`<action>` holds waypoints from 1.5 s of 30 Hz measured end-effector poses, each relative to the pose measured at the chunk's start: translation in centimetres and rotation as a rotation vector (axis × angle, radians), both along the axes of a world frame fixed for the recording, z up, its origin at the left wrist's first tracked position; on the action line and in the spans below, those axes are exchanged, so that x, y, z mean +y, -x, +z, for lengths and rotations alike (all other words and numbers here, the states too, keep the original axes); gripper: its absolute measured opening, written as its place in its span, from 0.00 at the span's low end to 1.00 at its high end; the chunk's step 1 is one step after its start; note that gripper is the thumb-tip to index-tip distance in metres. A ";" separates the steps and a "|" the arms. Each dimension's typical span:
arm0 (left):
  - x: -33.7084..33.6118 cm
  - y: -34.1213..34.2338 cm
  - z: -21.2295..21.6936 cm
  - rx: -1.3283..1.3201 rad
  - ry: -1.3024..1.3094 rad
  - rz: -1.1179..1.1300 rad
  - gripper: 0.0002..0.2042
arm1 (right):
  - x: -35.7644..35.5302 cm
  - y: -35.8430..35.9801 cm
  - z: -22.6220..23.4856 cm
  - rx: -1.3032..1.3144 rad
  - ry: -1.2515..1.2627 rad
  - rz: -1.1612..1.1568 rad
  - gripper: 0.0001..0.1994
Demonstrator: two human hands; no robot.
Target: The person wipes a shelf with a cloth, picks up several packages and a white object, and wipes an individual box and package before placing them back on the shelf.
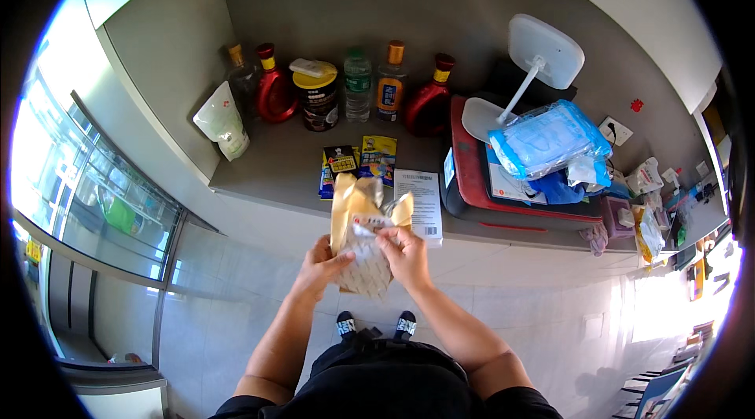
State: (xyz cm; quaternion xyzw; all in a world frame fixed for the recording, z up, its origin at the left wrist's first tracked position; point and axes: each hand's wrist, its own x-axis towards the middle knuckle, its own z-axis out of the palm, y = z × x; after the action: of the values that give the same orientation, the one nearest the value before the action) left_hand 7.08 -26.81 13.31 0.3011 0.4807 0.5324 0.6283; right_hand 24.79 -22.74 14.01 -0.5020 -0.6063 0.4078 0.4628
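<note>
centrally, a crinkled yellow and white packet [363,242] is gripped by both hands, held above the floor just before the grey surface [275,159] edge. the left hand [318,266] is closed on its lower side, the right hand [405,250] pinched on its front. bottles [358,85] are ranged along the wall, upper centre.

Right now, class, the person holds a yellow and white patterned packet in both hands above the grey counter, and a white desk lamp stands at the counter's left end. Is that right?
Not quite. The head view shows the white desk lamp toward the right of the grey counter; a white pouch stands at the left end. The left hand and right hand do hold the packet.
</note>
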 end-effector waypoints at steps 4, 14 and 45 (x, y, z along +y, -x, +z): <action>2.6 2.9 1.2 0.255 -0.007 -0.055 0.14 | 3.2 2.7 -0.6 0.049 -0.116 -0.095 0.05; 14.7 10.3 1.0 0.473 -0.119 0.142 0.11 | 5.5 4.9 -0.1 -0.048 -0.247 -0.203 0.20; 11.2 5.1 2.3 0.212 -0.216 0.006 0.12 | 4.4 4.6 6.2 -0.798 -0.431 -0.409 0.27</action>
State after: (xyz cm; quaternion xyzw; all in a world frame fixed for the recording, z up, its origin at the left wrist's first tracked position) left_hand 1.99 -15.64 15.60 0.4200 0.4850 0.5484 0.5363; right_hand 20.14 -18.34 20.24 -0.6205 -0.6957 -0.0499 0.3584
